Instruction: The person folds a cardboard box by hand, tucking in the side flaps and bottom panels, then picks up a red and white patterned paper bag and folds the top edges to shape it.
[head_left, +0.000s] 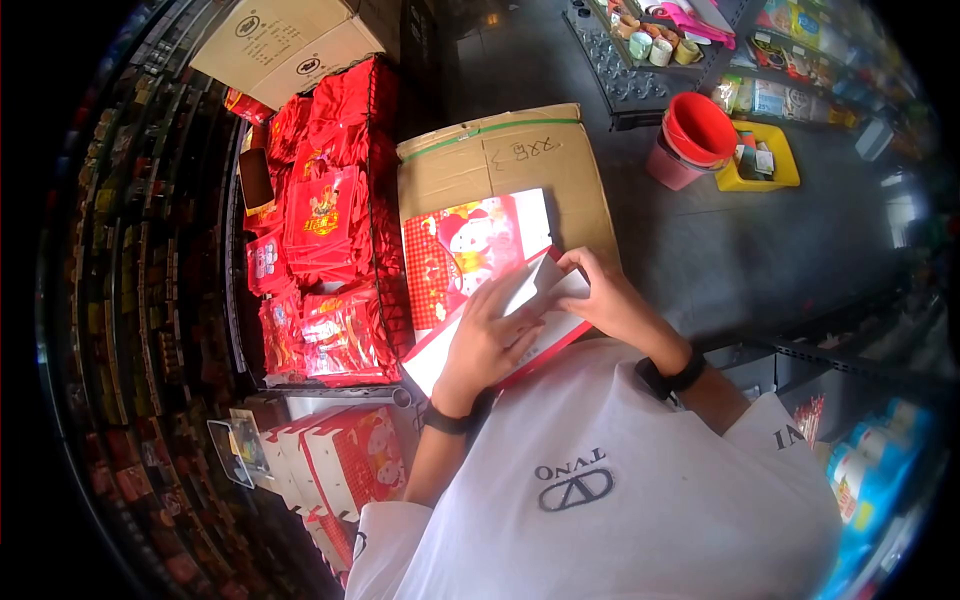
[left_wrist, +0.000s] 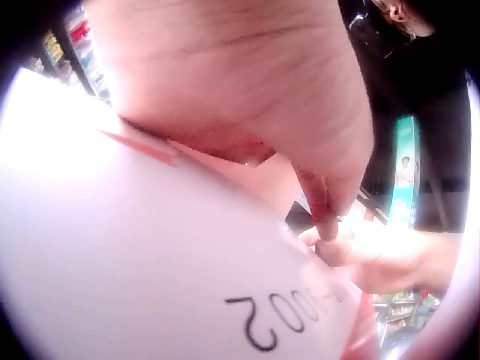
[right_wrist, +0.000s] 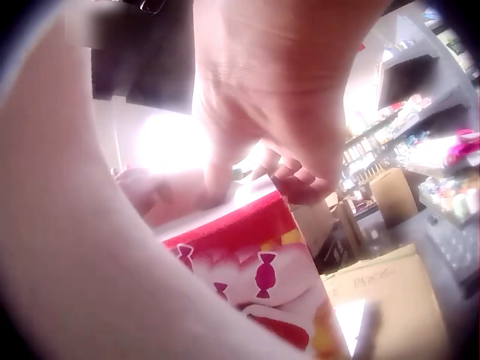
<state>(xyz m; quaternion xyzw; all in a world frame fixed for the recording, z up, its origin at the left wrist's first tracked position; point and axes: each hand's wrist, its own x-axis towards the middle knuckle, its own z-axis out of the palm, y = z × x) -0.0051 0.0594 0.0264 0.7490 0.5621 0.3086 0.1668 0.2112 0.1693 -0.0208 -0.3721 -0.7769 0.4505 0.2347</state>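
Now, left hand point(head_left: 484, 335): wide, fingers stretched across the white panel of the red-and-white box point(head_left: 556, 333).
Right hand point(head_left: 608, 297): narrow, thumb and fingers pinching an end flap of that box.
Box: between both hands, slanting from 8 to 2 o'clock in the head view.
Patterned box point(head_left: 462, 245): at 11 o'clock from it, on a brown carton point(head_left: 460, 165).
Red packets point(head_left: 325, 215): piled at 10 o'clock.
Yellow basket point(head_left: 770, 184): at 2 o'clock, beside a red bucket point(head_left: 703, 128).
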